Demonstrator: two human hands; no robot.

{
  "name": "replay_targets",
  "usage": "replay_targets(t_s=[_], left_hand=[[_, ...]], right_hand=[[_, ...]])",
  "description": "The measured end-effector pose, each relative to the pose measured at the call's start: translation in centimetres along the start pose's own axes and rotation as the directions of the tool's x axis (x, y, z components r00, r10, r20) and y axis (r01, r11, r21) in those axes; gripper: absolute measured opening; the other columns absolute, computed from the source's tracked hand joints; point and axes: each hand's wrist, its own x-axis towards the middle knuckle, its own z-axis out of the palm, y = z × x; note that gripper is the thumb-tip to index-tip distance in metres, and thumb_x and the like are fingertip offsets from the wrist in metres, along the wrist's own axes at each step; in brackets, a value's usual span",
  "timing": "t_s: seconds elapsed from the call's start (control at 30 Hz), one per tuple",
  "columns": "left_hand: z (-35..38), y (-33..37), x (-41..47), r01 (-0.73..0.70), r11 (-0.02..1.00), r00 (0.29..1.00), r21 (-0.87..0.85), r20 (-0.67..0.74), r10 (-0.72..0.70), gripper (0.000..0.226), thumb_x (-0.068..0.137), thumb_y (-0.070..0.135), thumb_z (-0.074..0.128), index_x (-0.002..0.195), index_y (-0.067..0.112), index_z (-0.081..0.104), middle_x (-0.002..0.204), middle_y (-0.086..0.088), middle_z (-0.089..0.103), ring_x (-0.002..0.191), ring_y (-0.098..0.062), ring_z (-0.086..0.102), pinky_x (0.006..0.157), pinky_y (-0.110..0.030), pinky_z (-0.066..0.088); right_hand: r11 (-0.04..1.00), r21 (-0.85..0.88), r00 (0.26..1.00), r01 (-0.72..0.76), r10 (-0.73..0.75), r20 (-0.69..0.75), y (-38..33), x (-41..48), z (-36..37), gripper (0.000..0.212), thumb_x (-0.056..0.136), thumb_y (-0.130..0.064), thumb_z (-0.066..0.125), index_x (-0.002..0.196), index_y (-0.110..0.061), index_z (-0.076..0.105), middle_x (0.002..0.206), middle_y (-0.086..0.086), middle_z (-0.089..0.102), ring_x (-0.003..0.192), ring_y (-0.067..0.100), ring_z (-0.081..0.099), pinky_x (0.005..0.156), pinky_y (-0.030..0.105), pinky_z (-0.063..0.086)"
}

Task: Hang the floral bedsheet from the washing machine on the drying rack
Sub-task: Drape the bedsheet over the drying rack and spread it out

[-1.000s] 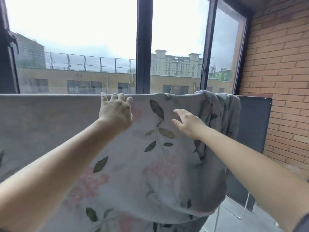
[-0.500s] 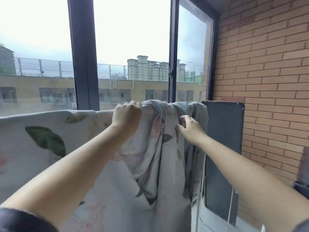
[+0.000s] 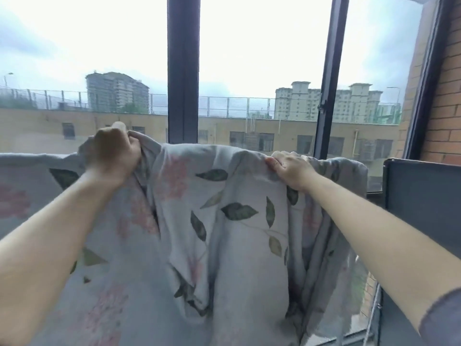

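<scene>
Two bare hands hold a floral sheet (image 3: 237, 245) that hangs over a high line in front of a window; whatever carries it is hidden under the cloth. At the far left the sheet lies flat and spread, grey with pink blooms and dark leaves, its top edge running level. The left hand (image 3: 112, 156) is raised just above that edge, its fingers (image 3: 134, 143) curled tight round a gathered fold of the cloth, which rises to a small peak in the grip. Behind it stands a dark window post (image 3: 183, 71), with pale buildings and a fenced roof beyond the glass. Between the hands the sheet sags in deep, bunched folds that fall out of view at the bottom. The right hand (image 3: 293, 168) sits lower, on the top edge, its fingers (image 3: 273, 162) bent over the edge and pinching the cloth there. Right of that hand a narrow bunch of sheet hangs straight down. Just beside it stands a dark flat panel (image 3: 424, 196), and a brick wall (image 3: 446, 108) closes the far right.
</scene>
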Motion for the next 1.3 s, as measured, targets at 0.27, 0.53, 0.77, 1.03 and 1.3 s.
replay_targets(t_s=[0.27, 0.53, 0.77, 1.03, 1.3], left_hand=[[-1.2, 4.2, -1.9, -0.266, 0.963, 0.945, -0.044, 0.187, 0.269, 0.020, 0.093, 0.026, 0.043, 0.099, 0.013, 0.057, 0.106, -0.011, 0.064, 0.086, -0.029, 0.055, 0.082, -0.038, 0.038], [1.9, 7.6, -3.0, -0.452, 0.873, 0.868, -0.181, 0.134, 0.477, 0.030, 0.095, 0.036, 0.052, 0.073, 0.017, 0.055, 0.069, -0.010, 0.064, 0.065, -0.033, 0.060, 0.059, -0.034, 0.043], [1.5, 3.9, -1.4, -0.234, 0.972, 0.972, 0.014, 0.028, 0.234, 0.032, 0.095, 0.028, 0.042, 0.076, 0.010, 0.062, 0.076, -0.021, 0.066, 0.074, -0.040, 0.062, 0.064, -0.036, 0.042], [1.5, 7.5, 0.4, 0.071, 0.993, 0.938, 0.094, 0.332, -0.099, 0.032, 0.088, 0.020, 0.043, 0.107, 0.003, 0.062, 0.116, -0.026, 0.061, 0.108, -0.042, 0.057, 0.088, -0.042, 0.045], [3.5, 21.6, -7.5, -0.464, 0.874, 0.836, -0.144, 0.256, 0.486, 0.033, 0.093, 0.044, 0.042, 0.106, 0.016, 0.053, 0.100, -0.007, 0.061, 0.089, -0.026, 0.055, 0.087, -0.043, 0.040]], right_hand=[[0.999, 0.007, 0.998, 0.053, -0.053, -0.023, 0.5, -0.1, 0.2, 0.035, 0.101, -0.045, 0.021, 0.098, -0.024, 0.048, 0.117, 0.004, 0.057, 0.117, 0.027, 0.047, 0.102, 0.048, 0.026], [0.988, 0.134, 0.997, 0.082, -0.080, -0.022, 3.5, -0.5, -0.9, 0.035, 0.100, -0.040, 0.028, 0.115, -0.028, 0.058, 0.123, 0.000, 0.061, 0.117, 0.023, 0.051, 0.101, 0.039, 0.037], [0.981, 0.154, 0.993, 0.118, -0.117, -0.016, 1.9, -0.2, -0.4, 0.032, 0.102, -0.033, 0.033, 0.117, -0.020, 0.059, 0.121, 0.006, 0.063, 0.114, 0.028, 0.053, 0.101, 0.039, 0.035], [0.959, 0.194, 0.945, -0.208, 0.248, -0.212, 7.5, -4.8, 1.5, 0.066, 0.087, -0.044, 0.055, 0.145, -0.027, 0.029, 0.155, 0.001, 0.024, 0.144, 0.020, 0.018, 0.112, 0.057, 0.017], [0.577, 0.647, 0.645, -0.498, 0.745, -0.168, 12.7, -6.7, 1.5, 0.078, 0.087, -0.041, 0.059, 0.145, -0.004, 0.023, 0.146, 0.021, 0.032, 0.133, 0.035, 0.037, 0.106, 0.040, 0.033]])
